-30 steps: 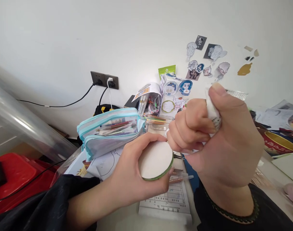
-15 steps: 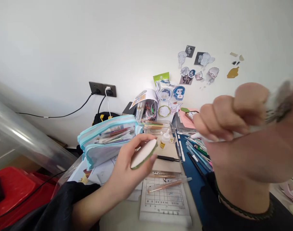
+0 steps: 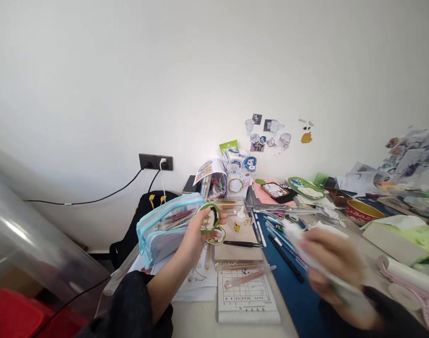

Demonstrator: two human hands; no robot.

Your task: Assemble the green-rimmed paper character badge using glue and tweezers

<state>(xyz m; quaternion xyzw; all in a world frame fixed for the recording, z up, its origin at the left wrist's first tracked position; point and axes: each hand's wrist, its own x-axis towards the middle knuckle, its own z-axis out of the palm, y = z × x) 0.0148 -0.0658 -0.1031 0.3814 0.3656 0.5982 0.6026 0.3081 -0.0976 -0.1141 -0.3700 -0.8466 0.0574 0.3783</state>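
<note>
My left hand holds up a round green-rimmed disc with a cartoon figure on its face, just in front of a clear blue-trimmed pencil case. A second round green-rimmed piece shows right below it. My right hand is low at the right, blurred by motion, closed round a long white pen-like thing over the blue mat. A small glue bottle stands on the desk between the hands.
Several pens lie on the blue mat. A printed sheet lies near the front edge. A sticker-covered box and wall stickers are at the back. A red-gold bowl, a wall socket and papers crowd the sides.
The right hand swung from the disc out to the right and down onto the mat. The left hand turned the disc so that its picture side faces me. The camera view tilted up and back.
</note>
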